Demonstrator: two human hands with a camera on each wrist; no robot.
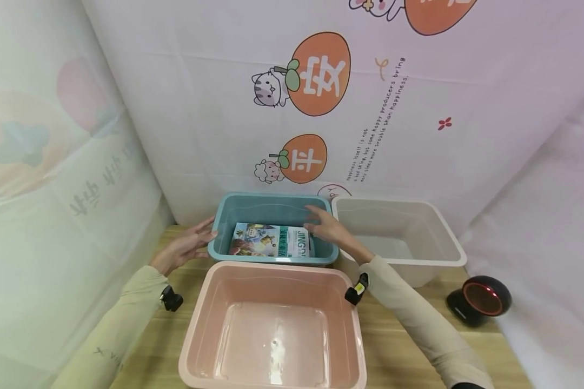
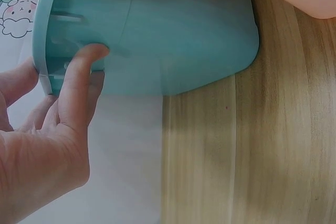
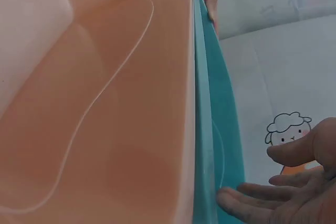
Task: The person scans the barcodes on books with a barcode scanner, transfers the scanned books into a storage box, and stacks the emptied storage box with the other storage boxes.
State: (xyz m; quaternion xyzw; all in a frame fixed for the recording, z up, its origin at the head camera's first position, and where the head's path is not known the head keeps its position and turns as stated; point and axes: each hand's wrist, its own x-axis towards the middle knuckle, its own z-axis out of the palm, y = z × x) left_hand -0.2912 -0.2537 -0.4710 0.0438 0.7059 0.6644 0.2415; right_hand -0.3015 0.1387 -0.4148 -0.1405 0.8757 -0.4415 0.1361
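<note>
A blue tub [image 1: 272, 200] stands against the back cloth, with books lying flat in it. A colourful picture-covered book [image 1: 255, 240] and a green-and-white book [image 1: 297, 241] show their covers. My left hand [image 1: 187, 246] is at the tub's left end. In the left wrist view its thumb meets the rim while bent fingers [image 2: 79, 85] lie under the rim against the outer wall. Over the tub's right end hovers my right hand [image 1: 328, 227], fingers spread and holding nothing. The right wrist view shows that hand's fingers [image 3: 257, 203] loosely extended near the tub's wall.
In front of the blue tub is a pink tub [image 1: 272, 286]. A white tub [image 1: 448, 237] adjoins on the right. Farther right, a black device with a red-ringed round face [image 1: 484, 297] stands on the wooden table [image 1: 399, 335]. Printed cloth walls enclose the back and sides.
</note>
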